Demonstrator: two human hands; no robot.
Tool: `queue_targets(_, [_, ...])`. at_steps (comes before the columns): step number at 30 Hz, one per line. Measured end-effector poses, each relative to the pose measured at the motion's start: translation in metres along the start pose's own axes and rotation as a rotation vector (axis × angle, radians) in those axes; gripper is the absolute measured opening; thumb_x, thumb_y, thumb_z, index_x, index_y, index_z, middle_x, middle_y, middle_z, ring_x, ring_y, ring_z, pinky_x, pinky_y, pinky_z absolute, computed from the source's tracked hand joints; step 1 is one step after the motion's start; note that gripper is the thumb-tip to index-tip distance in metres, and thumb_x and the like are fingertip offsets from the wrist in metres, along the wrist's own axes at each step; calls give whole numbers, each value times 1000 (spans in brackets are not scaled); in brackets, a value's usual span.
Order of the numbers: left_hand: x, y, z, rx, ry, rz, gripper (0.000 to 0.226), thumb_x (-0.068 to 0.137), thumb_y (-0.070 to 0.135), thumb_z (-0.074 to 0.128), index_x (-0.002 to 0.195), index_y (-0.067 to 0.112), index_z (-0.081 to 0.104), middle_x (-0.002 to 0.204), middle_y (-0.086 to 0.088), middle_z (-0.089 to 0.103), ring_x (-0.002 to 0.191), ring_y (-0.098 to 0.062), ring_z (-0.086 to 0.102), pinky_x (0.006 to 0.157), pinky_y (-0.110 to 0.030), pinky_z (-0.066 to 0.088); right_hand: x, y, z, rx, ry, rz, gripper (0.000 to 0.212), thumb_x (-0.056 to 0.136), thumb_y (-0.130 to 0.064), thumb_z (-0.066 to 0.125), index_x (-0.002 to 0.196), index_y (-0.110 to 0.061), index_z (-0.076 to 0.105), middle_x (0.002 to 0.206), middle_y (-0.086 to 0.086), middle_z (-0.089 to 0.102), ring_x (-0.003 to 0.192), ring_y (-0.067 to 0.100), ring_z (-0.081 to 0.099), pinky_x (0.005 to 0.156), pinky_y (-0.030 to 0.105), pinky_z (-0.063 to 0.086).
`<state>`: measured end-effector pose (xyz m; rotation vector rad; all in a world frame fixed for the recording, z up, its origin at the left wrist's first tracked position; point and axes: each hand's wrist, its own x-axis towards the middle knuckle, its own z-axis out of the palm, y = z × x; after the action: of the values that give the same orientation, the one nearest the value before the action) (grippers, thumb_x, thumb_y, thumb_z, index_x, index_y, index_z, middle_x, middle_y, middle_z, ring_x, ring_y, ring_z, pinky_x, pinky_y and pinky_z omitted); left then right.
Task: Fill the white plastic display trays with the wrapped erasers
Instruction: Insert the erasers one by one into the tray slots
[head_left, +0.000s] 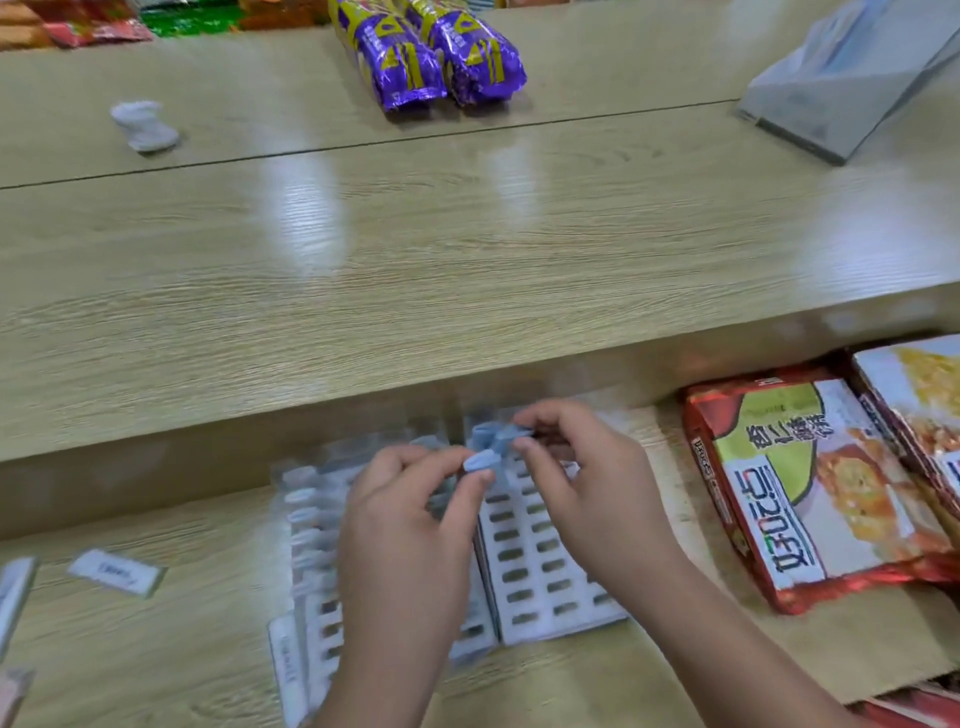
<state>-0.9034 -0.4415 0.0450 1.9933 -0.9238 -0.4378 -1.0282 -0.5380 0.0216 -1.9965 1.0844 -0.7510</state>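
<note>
Left hand (410, 499), wrapped eraser (480, 461) between its fingertips.

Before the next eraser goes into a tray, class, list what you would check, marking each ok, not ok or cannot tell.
1. Left hand pinches one small blue wrapped eraser: ok.
2. Right hand holds a bunch of blue wrapped erasers in reserve: ok.
3. Right-side white plastic slotted tray has empty slots: ok.
4. Left-side white plastic slotted tray has free slots: ok in its near rows; the left hand hides its middle.
5. Pinched eraser's wrapper intact: cannot tell, blurred.
6. Red snack packet lies apart from the trays: ok.
</note>
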Motion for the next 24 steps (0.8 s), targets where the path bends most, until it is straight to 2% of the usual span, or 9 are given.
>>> queue_targets(3, [3, -1, 8, 24, 31, -2, 13, 81, 39, 75, 94, 41, 77, 89, 22, 56, 84, -15, 59, 73, -36, 52, 6, 3, -1, -18, -9, -32, 18, 95, -28, 64, 107, -41, 59, 98, -21, 68, 92, -2, 65, 76, 26, 55])
queue_targets(7, [6, 1, 14, 70, 42, 25, 15, 83, 38, 72, 97, 37, 78, 86, 21, 56, 87, -16, 59, 74, -39, 51, 10, 8, -1, -8, -26, -59, 14, 95, -28, 64, 105, -37, 60, 94, -19, 69, 89, 2, 66, 74, 32, 57])
queue_targets(12, [11, 0, 15, 245, 44, 123, 17, 82, 37, 71, 96, 31, 79, 81, 16, 53, 83, -15, 48, 67, -18, 35, 9, 13, 0, -139, -40, -195, 12, 92, -23, 64, 104, -26, 66, 95, -15, 69, 90, 5, 62, 75, 32, 54])
queue_targets(15, [13, -4, 16, 347, 3, 185, 16, 78, 28, 81, 94, 26, 80, 79, 8, 52, 79, -20, 45, 64, -28, 38, 9, 17, -2, -178, -2, -266, 18, 89, -11, 70, 104, -20, 72, 99, -11, 72, 93, 9, 65, 79, 32, 54])
queue_targets(19, [13, -1, 18, 496, -55, 223, 18, 68, 21, 91, 82, 20, 81, 77, 1, 48, 75, -22, 41, 59, -40, 46, 8, 21, -5, -211, -16, -334, 39, 81, 5, 71, 111, -19, 74, 102, -5, 73, 93, 18, 67, 76, 36, 57])
queue_targets(22, [13, 1, 18, 531, -37, 216, 17, 67, 21, 91, 79, 21, 80, 77, 2, 44, 76, -19, 35, 59, -38, 45, 6, 20, -3, -290, -67, -390, 45, 79, 5, 68, 118, -17, 72, 104, -3, 72, 90, 21, 66, 68, 37, 57])
queue_targets(24, [11, 1, 17, 541, -25, 219, 17, 67, 23, 91, 80, 22, 79, 78, 4, 43, 77, -18, 34, 60, -37, 44, 4, 18, -2, -316, -81, -420, 42, 84, -1, 59, 122, -16, 71, 104, -2, 72, 87, 21, 65, 61, 37, 57])
